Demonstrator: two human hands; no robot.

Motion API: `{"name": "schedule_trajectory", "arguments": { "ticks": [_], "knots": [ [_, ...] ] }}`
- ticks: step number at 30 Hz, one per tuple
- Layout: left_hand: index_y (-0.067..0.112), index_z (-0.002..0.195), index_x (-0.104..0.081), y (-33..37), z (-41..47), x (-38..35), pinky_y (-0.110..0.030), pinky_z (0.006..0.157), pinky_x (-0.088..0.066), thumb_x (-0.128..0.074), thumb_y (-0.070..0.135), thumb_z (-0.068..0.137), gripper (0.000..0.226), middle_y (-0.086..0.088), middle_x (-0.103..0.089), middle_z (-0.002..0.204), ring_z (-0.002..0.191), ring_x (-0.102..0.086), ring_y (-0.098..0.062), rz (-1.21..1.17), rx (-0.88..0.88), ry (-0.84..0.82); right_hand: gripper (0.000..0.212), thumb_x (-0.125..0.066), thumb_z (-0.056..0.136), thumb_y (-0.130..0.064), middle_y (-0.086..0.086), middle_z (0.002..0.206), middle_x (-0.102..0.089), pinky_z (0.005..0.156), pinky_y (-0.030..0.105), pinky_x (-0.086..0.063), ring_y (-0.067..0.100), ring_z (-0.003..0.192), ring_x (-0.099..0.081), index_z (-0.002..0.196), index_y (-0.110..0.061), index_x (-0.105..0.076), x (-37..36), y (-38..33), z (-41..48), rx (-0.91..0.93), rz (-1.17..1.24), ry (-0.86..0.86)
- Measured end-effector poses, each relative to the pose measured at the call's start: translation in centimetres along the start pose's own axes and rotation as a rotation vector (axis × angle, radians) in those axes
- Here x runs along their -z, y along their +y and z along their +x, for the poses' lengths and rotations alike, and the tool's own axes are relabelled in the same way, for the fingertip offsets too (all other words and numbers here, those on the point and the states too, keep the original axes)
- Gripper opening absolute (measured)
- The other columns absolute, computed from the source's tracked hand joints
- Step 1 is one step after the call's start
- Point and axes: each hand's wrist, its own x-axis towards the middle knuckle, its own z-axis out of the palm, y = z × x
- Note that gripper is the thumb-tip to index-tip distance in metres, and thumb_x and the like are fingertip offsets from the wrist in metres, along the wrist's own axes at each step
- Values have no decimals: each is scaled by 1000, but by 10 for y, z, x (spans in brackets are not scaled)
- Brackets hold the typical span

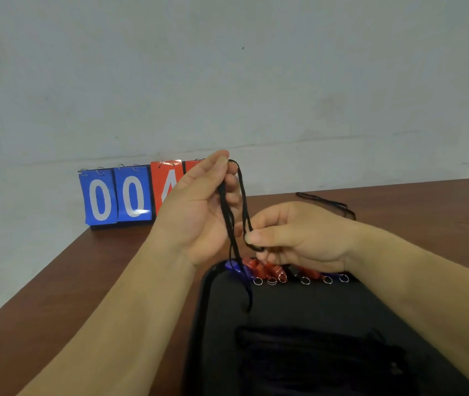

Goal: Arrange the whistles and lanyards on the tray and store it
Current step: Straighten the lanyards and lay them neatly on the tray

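Note:
A black tray point(299, 304) lies on the brown table in front of me. Along its far edge runs a row of several whistles, a blue one point(237, 269) at the left and red ones point(267, 271) beside it, each with a metal ring. My left hand point(196, 215) is raised and pinches the top of a black lanyard point(229, 212) whose folded strands hang down to the tray. My right hand point(293, 238) pinches the same lanyard lower down, just above the whistles. A dark heap of lanyards point(313, 347) lies on the tray's near part.
A flip scoreboard point(116, 195) with blue and red number cards stands at the table's back edge against the wall. Another black lanyard point(330, 204) lies loose on the table behind my right hand. The table's left edge runs diagonally at my left.

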Motion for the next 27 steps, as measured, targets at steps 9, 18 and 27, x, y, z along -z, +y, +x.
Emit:
{"name": "schedule_trajectory", "arguments": {
  "ticks": [9,18,27],
  "knots": [
    [14,86,-70,10,2,3,-15,55,-49,-66,11,81,7,1,-65,75,61,-59,-5,-45,-77,27,7,-64,90,-17,11,92,-76,54,21,-49,10,58,-63,83,-18,-67,-5,3,10,9,151,-193],
    [13,91,-73,6,6,12,-18,61,-52,-68,11,82,10,-1,-64,78,65,-58,-7,33,-52,10,9,-63,89,-15,6,75,-67,77,37,-59,20,76,-69,81,-13,-61,29,0,-24,87,282,-95],
    [10,91,-73,-19,4,15,-21,57,-47,-65,7,85,11,-1,-65,72,63,-55,-8,431,20,-21,35,-89,74,-29,3,56,-53,64,28,-55,12,51,-50,85,-8,-63,72,20,-65,42,194,19]
  ]
}}
